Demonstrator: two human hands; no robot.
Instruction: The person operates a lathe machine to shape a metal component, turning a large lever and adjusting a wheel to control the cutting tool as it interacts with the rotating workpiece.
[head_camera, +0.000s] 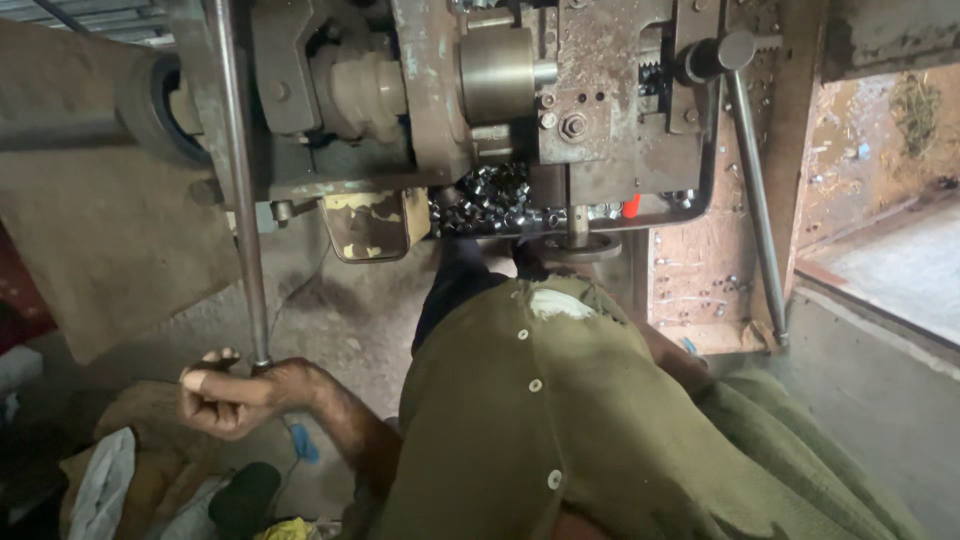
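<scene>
My left hand (232, 392) is at the lower left, fingers curled around the bottom end of a long steel lever rod (240, 200) that runs up to the worn metal machine (560, 90). My right hand is out of sight, hidden under my olive-green buttoned garment (560, 430), with the arm reaching towards the machine's underside. A heap of small shiny metal pieces (490, 205) lies in a tray below the machine's head. A second lever with a round knob (735, 50) slants down on the right.
A brown panel (90, 230) leans at the left. Rags and cloth (110, 480) and a dark round object (243, 495) lie at the lower left. A rusty, pitted wall with a ledge (870, 150) stands at the right, over a grey floor (890, 400).
</scene>
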